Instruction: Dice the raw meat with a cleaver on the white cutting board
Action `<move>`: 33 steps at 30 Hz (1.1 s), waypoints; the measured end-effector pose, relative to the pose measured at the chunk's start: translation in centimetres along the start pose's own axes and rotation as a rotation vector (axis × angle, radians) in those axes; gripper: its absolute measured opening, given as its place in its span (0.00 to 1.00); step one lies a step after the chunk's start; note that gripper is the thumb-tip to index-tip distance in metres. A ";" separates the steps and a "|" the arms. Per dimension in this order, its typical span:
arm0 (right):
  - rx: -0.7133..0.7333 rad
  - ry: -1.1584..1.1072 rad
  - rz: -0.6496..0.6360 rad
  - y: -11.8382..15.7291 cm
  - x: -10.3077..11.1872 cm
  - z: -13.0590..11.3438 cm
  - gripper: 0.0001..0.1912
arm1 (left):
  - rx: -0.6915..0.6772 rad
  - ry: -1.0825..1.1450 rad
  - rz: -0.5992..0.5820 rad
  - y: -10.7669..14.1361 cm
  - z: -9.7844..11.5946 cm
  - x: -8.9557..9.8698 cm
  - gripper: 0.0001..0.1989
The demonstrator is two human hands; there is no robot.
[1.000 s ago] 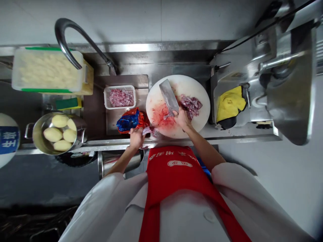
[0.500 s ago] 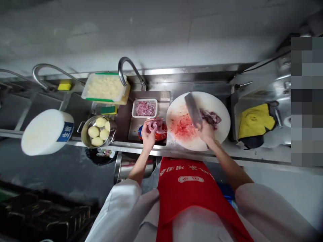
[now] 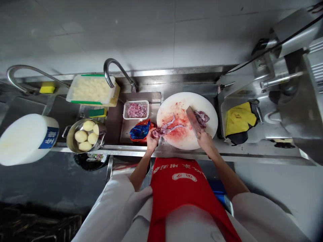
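My left hand [image 3: 152, 140] is closed on the body end of a skinned frog [image 3: 166, 129], pinkish and limp. Its two long thin legs trail rightward onto the round white chopping board [image 3: 181, 97]. The board is smeared red in its middle. In my right hand [image 3: 206, 142] is the handle of a cleaver [image 3: 193, 117]. The broad blade rests on or just over the board, slanting up and left. Right of the blade lies a pile of dark pinkish meat [image 3: 202, 119], partly covered by the cleaver.
A white basket of chopped pink meat [image 3: 136, 110] and a red and blue plastic bag [image 3: 140, 132] sit in the sink. Leftward are a pot of peeled potatoes [image 3: 81, 136], a lidded tub [image 3: 93, 89] and a faucet [image 3: 109, 64]. A yellow cloth [image 3: 239, 117] lies at right.
My left hand has brought the frog from over the plastic bag to the board's left edge, its legs now stretched across the board. The view has shifted right; the cleaver stays beside the pile.
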State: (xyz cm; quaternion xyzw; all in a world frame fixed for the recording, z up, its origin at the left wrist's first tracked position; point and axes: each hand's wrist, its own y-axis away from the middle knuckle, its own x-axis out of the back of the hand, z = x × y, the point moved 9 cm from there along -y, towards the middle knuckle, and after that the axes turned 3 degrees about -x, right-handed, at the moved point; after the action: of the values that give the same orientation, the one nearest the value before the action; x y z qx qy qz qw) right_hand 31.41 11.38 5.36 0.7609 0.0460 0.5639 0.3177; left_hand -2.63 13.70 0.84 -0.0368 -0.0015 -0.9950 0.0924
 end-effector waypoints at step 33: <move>0.195 -0.073 -0.025 -3.2 -2.7 -12.9 0.16 | -0.123 0.010 0.049 -1.4 3.4 0.7 0.12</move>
State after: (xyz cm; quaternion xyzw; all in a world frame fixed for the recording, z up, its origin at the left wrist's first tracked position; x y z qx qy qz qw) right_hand 19.90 18.41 3.52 0.8075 0.0983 0.5248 0.2506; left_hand -3.32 14.99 4.33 -0.0373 0.0608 -0.9909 0.1144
